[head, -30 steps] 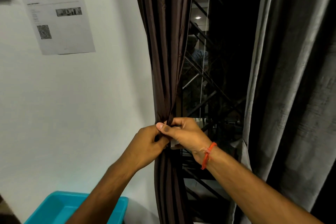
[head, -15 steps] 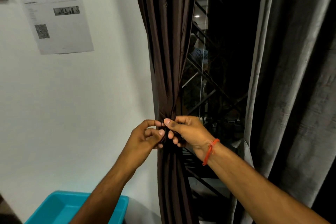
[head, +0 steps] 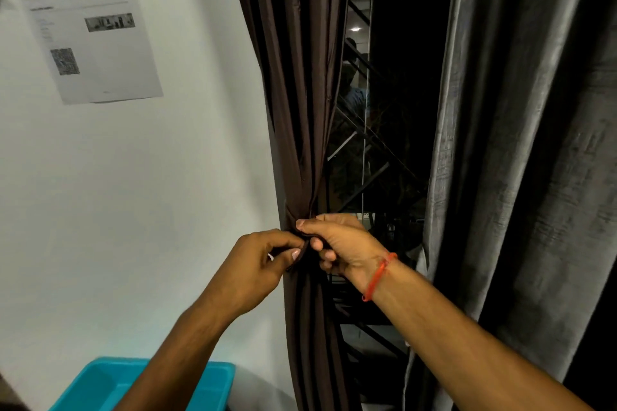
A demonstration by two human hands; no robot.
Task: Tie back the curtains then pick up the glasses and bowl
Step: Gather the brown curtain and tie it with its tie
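Note:
A dark brown curtain (head: 297, 77) hangs beside the white wall, gathered into a narrow bunch at waist height. A dark tie band (head: 302, 252) wraps the bunch there. My left hand (head: 263, 264) pinches one end of the band from the left. My right hand (head: 340, 243), with a red thread on its wrist, grips the band and the bunched fabric from the right. A grey curtain (head: 521, 143) hangs loose on the right side of the window. No glasses or bowl are in view.
A dark window with a metal grille (head: 377, 150) shows between the two curtains. A printed paper sheet (head: 90, 20) is stuck on the wall at upper left. A turquoise plastic bin (head: 100, 387) stands below my left arm.
My hands have shifted slightly apart on the tie band. My left hand went from cupping the bunch to pinching the band's end, and the right thumb now lies over the band.

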